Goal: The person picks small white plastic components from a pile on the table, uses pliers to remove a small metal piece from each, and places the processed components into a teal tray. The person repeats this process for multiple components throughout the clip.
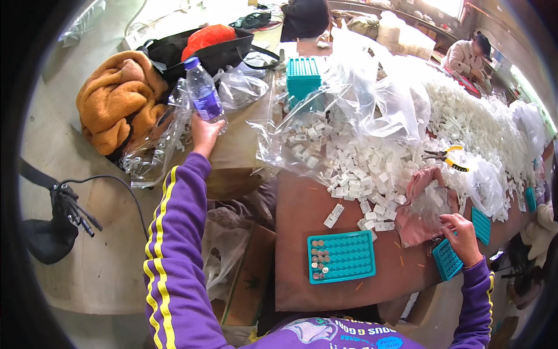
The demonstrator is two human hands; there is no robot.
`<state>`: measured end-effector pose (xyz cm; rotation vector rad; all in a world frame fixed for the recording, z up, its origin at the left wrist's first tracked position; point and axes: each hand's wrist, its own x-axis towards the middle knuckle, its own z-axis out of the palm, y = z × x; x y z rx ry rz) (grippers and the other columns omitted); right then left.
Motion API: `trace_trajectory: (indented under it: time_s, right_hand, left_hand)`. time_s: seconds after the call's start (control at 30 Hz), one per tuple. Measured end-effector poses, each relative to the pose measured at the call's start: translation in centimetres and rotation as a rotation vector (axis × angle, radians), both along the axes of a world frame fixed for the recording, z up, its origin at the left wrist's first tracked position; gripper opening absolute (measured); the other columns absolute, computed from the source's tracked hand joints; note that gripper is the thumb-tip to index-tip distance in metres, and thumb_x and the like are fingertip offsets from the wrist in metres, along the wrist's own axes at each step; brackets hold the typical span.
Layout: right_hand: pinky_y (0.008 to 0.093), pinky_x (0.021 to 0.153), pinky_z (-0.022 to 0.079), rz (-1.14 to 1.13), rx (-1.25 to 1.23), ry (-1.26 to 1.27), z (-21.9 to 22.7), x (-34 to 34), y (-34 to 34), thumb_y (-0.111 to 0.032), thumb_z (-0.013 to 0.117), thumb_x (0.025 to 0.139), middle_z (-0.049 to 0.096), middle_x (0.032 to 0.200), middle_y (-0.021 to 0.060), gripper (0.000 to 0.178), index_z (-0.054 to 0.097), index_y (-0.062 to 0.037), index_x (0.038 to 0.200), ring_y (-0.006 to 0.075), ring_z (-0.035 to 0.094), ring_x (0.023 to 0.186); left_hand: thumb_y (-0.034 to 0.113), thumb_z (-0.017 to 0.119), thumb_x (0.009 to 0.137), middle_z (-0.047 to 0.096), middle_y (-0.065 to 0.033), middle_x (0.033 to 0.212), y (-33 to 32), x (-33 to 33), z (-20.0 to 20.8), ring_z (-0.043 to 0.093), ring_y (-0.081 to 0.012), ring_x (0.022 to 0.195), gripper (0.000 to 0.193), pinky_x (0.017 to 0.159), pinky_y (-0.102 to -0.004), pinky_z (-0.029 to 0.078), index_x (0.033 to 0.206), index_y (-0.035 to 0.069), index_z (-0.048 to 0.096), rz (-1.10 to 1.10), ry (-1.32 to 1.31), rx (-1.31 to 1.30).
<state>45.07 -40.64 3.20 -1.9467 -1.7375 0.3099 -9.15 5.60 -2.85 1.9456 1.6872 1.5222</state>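
Observation:
My left hand (206, 132) is closed round the lower part of a clear plastic bottle (204, 100) with a blue cap and a purple label. The bottle tilts slightly, among crumpled clear plastic bags. On the right, my right hand (463, 239) hovers over a small teal tray (446, 260), its fingers loosely bent and apart, with nothing visible in them. Beside those fingertips lies a pink cloth (414, 215) with clear plastic on it. Between my arms, a teal tray with rows of slots (354, 256) holds several small round pieces at its left end.
A large heap of small white plastic pieces (363, 180) covers the table's far side, with yellow-handled pliers (450, 158) on it. Stacked teal trays (303, 78) stand behind. An orange-brown fleece (119, 99) and a black bag (232, 52) lie left. A person (468, 57) sits far right.

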Motion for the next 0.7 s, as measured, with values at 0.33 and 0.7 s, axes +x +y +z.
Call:
trace_trajectory:
  time_s: [0.33, 0.7]
  right_hand:
    - [0.0368, 0.068, 0.051, -0.05, -0.058, -0.136, 2.6, -0.8, -2.8, -0.003, 0.069, 0.08, 0.064, 0.091, 0.0137, 0.027, 0.064, -0.0056, 0.106, 0.0315, 0.064, 0.077]
    - [0.0354, 0.065, 0.052, -0.069, 0.108, -0.271, 1.9, 1.0, 2.9, -0.014, 0.068, 0.085, 0.066, 0.085, 0.0133, 0.018, 0.068, -0.0051, 0.101, 0.0275, 0.065, 0.071]
  left_hand:
    - [0.034, 0.083, 0.068, 0.069, -0.0193, 0.105, 8.2, -0.5, -2.0, 0.065, -0.0389, 0.096, 0.06, 0.085, -0.0443, 0.05, 0.113, 0.001, 0.061, 0.105, 0.14, 0.011]
    - [0.031, 0.071, 0.084, 0.067, -0.0197, 0.11, 8.4, -5.4, -3.8, 0.063, -0.0293, 0.103, 0.047, 0.089, -0.0399, 0.046, 0.112, -0.005, 0.059, -0.02, 0.239, -0.295]
